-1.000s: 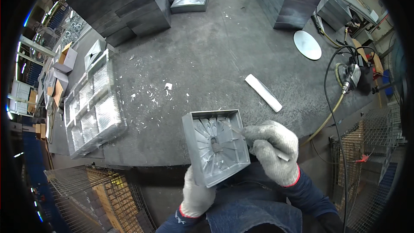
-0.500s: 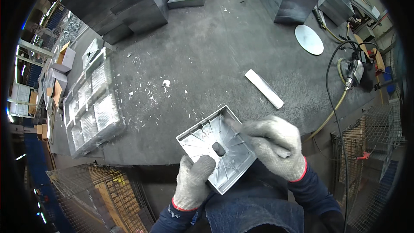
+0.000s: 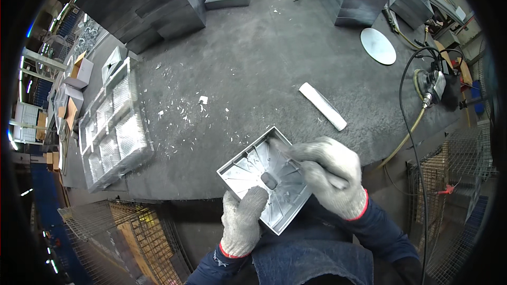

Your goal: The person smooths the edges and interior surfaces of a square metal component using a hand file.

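Left hand (image 3: pixel 242 223) gripping the casting (image 3: pixel 255 166), right hand (image 3: pixel 335 175) pinching a blurred tool (image 3: pixel 280 148), we should work clear of the thumb (image 3: pixel 254 200).

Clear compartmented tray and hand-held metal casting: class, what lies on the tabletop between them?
In the head view, small white scraps lie scattered over the grey tabletop between the clear tray and the metal casting in the left hand.

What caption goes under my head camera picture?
Gloved left hand holds a ribbed metal casting, gloved right hand at its edge.
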Available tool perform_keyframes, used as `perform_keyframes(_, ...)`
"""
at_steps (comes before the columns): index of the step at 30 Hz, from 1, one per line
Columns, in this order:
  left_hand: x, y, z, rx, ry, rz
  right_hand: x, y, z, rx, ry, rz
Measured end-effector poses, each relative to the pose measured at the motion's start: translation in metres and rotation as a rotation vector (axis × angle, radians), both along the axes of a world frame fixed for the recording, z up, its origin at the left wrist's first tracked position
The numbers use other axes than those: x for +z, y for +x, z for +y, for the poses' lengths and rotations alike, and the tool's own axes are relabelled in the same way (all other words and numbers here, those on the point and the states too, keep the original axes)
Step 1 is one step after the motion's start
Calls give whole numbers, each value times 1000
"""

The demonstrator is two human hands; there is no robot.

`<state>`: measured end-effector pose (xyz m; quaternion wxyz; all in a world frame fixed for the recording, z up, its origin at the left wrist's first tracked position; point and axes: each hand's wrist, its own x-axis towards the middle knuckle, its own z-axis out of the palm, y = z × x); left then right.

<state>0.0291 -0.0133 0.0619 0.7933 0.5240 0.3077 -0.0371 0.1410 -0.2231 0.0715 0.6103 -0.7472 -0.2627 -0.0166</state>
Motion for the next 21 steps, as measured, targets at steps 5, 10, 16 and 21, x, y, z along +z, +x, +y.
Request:
perform_keyframes(5,-18,-7,-2,-29,284,-28,-3,3,4,5,-58,-33)
perform_keyframes(10,-25,-13,2,-85,311,-92,-1,4,3,93,70,46)
perform_keyframes(16,-41,-20,-2,-28,252,-114,-7,7,5,61,44,-88)
perform_keyframes(21,-44,-24,5,-167,586,-191,-1,5,4,48,-118,-136)
